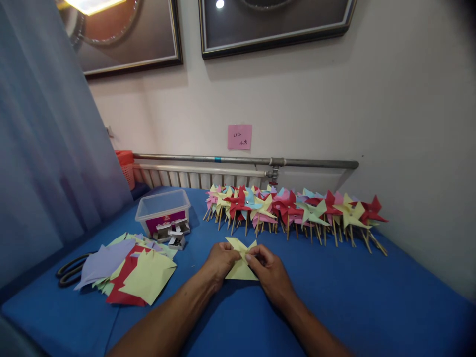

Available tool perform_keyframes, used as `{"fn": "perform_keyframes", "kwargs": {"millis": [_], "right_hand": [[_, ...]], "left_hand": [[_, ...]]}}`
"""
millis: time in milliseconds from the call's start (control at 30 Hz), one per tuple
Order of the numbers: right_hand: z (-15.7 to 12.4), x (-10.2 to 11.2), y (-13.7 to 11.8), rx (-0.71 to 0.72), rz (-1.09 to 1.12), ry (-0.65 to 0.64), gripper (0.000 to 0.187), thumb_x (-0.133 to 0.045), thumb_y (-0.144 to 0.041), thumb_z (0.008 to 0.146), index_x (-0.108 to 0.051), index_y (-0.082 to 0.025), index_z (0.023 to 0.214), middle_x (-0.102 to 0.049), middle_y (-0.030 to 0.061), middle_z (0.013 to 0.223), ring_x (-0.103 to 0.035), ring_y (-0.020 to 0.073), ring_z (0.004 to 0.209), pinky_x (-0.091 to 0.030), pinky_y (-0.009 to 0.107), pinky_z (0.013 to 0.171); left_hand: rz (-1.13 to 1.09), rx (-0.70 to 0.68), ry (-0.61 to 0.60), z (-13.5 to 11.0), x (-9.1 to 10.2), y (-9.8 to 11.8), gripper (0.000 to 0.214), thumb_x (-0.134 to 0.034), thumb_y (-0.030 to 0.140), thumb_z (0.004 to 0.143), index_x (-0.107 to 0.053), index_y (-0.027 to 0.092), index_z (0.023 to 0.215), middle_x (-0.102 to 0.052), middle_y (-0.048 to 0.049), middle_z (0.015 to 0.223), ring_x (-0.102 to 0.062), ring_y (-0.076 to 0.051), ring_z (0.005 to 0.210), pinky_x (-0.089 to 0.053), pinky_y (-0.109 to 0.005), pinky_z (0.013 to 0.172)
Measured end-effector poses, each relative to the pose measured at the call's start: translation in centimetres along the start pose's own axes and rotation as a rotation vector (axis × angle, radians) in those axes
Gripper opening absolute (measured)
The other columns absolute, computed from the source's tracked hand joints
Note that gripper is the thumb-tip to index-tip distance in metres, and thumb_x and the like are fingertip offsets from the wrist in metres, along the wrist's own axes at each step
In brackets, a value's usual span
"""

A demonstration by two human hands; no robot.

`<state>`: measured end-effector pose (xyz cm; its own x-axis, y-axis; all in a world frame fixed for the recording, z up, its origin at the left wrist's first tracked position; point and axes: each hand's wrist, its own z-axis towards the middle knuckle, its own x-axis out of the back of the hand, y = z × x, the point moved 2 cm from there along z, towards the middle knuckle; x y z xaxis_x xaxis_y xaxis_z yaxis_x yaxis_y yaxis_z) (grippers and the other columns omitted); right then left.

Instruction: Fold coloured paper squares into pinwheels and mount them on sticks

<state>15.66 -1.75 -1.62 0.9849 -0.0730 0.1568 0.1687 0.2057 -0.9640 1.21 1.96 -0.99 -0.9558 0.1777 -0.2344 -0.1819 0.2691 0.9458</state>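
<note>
A yellow paper square (240, 270), cut and partly folded into a pinwheel shape, lies on the blue table (372, 297) in front of me. My left hand (221, 260) pinches its left side with closed fingers. My right hand (269, 270) pinches folded tips at the paper's centre. A pile of coloured paper squares (130, 270) in yellow, red, lilac and green lies to the left. Behind my hands, a long row of finished paper pinwheels (293, 210) on wooden sticks leans along the wall.
A clear plastic box (163, 210) stands at the back left with small metal clips (173, 235) in front of it. Black-handled scissors (70, 270) lie at the far left. A radiator pipe (241, 161), an orange basket (126, 166) and a curtain (44, 148) border the table.
</note>
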Motion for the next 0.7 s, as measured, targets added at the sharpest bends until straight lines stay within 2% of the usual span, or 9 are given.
{"fn": "perform_keyframes", "kwargs": {"millis": [133, 300, 467, 567, 700], "right_hand": [[0.1, -0.3, 0.6, -0.036, -0.008, 0.079, 0.025, -0.066, -0.046, 0.081, -0.059, -0.022, 0.075, -0.056, -0.0044, 0.063, -0.05, 0.0148, 0.059, -0.039, 0.026, 0.055], [0.0, -0.6, 0.2, -0.038, -0.019, 0.177, 0.024, -0.065, -0.045, 0.078, -0.057, -0.024, 0.072, -0.054, -0.0047, 0.06, -0.05, 0.0155, 0.056, -0.04, 0.026, 0.053], [0.0, -0.8, 0.4, -0.034, 0.006, 0.217, 0.026, -0.068, -0.046, 0.077, -0.055, -0.025, 0.072, -0.056, -0.0045, 0.061, -0.052, 0.0163, 0.056, -0.041, 0.027, 0.053], [0.1, -0.9, 0.9, -0.05, 0.069, 0.229, 0.029, -0.071, -0.047, 0.073, -0.053, -0.025, 0.08, -0.06, -0.0039, 0.064, -0.057, 0.0174, 0.057, -0.044, 0.028, 0.053], [0.2, -1.1, 1.0, -0.1, 0.184, 0.201, 0.045, -0.071, -0.046, 0.071, -0.051, -0.026, 0.105, -0.067, -0.0028, 0.069, -0.061, 0.0201, 0.056, -0.046, 0.03, 0.052]], "left_hand": [[0.037, -0.007, 0.018, 0.2, 0.0, -0.3, 0.014, -0.072, 0.019, 0.054, -0.062, 0.015, 0.062, -0.062, -0.0013, 0.052, -0.052, -0.012, 0.044, -0.04, -0.024, 0.047], [0.066, -0.006, 0.059, 0.5, -0.1, -0.6, 0.013, -0.073, 0.017, 0.056, -0.061, 0.015, 0.062, -0.061, -0.0006, 0.052, -0.053, -0.013, 0.044, -0.04, -0.024, 0.047], [0.073, -0.003, 0.073, 0.6, -0.2, -0.8, 0.017, -0.077, 0.016, 0.057, -0.06, 0.016, 0.06, -0.061, -0.0007, 0.052, -0.052, -0.012, 0.043, -0.039, -0.023, 0.045], [0.077, -0.002, 0.085, 0.5, -0.3, -0.8, 0.02, -0.079, 0.017, 0.057, -0.059, 0.016, 0.06, -0.061, -0.0003, 0.051, -0.052, -0.012, 0.043, -0.039, -0.023, 0.045], [0.084, -0.009, 0.078, 0.6, -0.3, -1.0, 0.024, -0.082, 0.02, 0.057, -0.059, 0.017, 0.061, -0.061, 0.0004, 0.051, -0.052, -0.012, 0.044, -0.04, -0.024, 0.047]]}}
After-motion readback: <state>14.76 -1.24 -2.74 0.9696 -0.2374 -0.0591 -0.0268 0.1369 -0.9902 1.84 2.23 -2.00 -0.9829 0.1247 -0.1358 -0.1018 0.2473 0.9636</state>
